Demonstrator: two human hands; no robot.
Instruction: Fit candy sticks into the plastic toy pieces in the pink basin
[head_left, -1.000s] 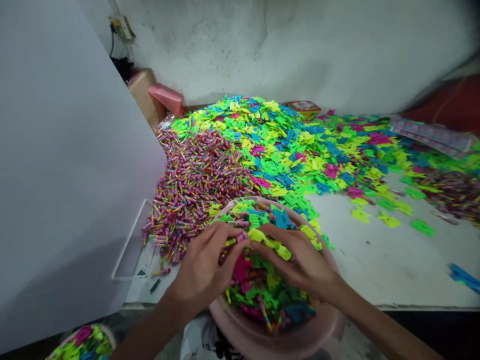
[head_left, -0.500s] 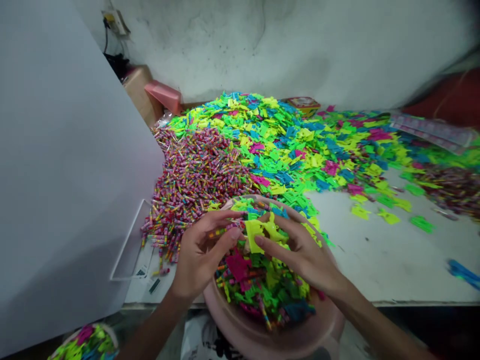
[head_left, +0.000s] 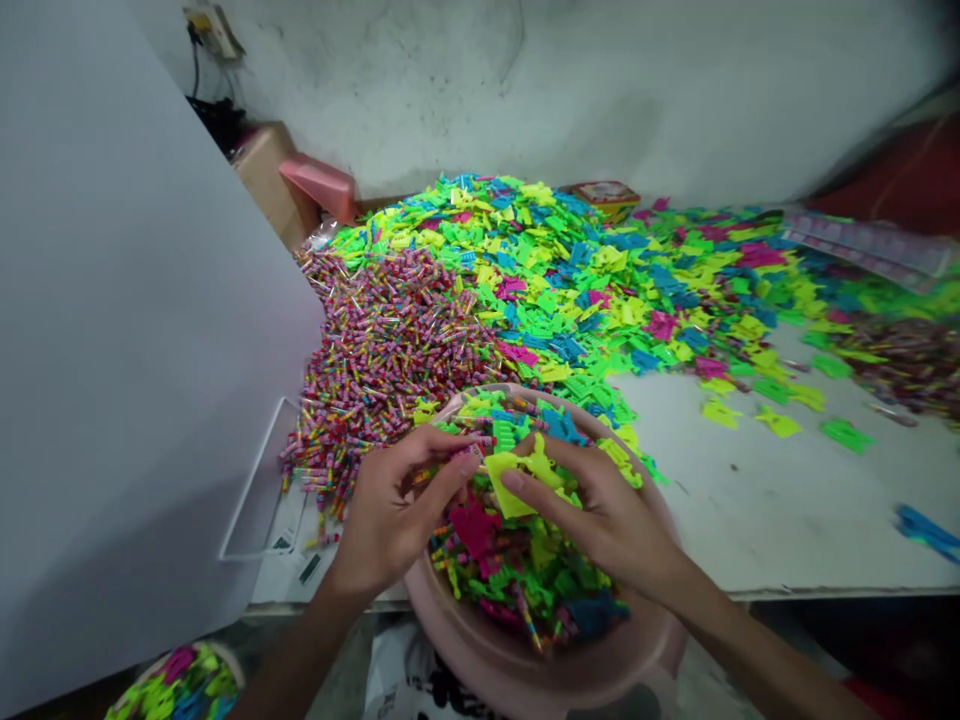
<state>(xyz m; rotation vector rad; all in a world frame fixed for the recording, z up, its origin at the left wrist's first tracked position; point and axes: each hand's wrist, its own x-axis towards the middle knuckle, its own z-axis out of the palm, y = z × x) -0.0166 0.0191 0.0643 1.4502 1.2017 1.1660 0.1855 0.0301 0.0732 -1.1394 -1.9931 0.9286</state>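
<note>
My left hand (head_left: 390, 505) is closed in a pinch on a small striped tube (head_left: 457, 462) above a pink bowl (head_left: 517, 660). My right hand (head_left: 600, 505) grips a yellow plastic piece (head_left: 517, 475) between thumb and fingers, right beside the tube. The two hands meet over the bowl, which holds a mix of green, yellow, pink and blue plastic pieces (head_left: 525, 570) and several striped tubes.
A big heap of coloured plastic pieces (head_left: 570, 280) covers the white table (head_left: 780, 520), with a heap of striped tubes (head_left: 382, 350) to its left. A white board (head_left: 127, 330) stands at the left. A second bowl (head_left: 180, 685) of pieces sits bottom left.
My right hand has lifted the yellow piece out of the bowl and brought it against the tube in my left hand. The view has shifted slightly.
</note>
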